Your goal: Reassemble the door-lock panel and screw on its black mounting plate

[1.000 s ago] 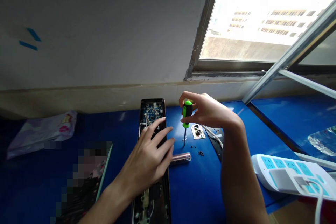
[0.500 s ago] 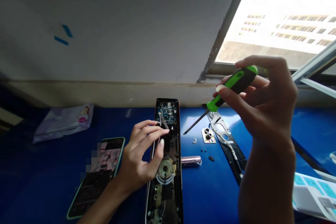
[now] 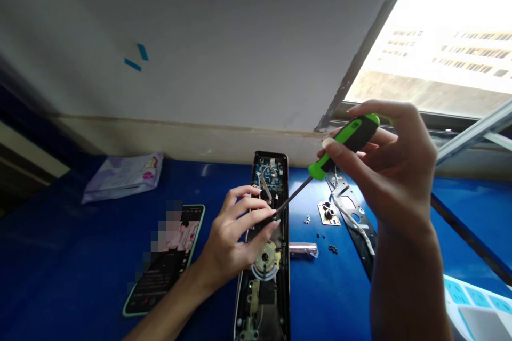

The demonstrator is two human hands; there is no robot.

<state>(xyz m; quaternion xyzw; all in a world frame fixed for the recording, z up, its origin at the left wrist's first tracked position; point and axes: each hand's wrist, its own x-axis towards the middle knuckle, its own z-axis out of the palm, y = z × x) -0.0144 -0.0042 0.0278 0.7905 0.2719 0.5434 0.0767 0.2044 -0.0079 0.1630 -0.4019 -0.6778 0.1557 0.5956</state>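
My right hand (image 3: 384, 154) grips the green and black handle of a screwdriver (image 3: 352, 141), its shaft slanting down to the left. At the shaft's lower end, the thumb and forefinger of my left hand (image 3: 244, 229) pinch around the tip; whether a screw is there is too small to tell. Both fingers are over the long black device housing (image 3: 283, 277), which lies opened on the table. Inside it show a blue circuit board (image 3: 266, 170) with grey wires and a round speaker-like part (image 3: 264, 258). My left hand covers part of the housing's middle.
Right of the housing lie a pinkish cylinder (image 3: 304, 250), small screws (image 3: 333, 249), a small board with a knob (image 3: 329, 214) and a black panel with a cable (image 3: 354, 218). A phone (image 3: 180, 261) and a purple packet (image 3: 124, 176) lie left. A wall (image 3: 224, 64) stands behind.
The screwdriver has come down and left, so its tip now meets my left fingertips, which have closed together. The view has shifted, so everything on the table appears farther right.
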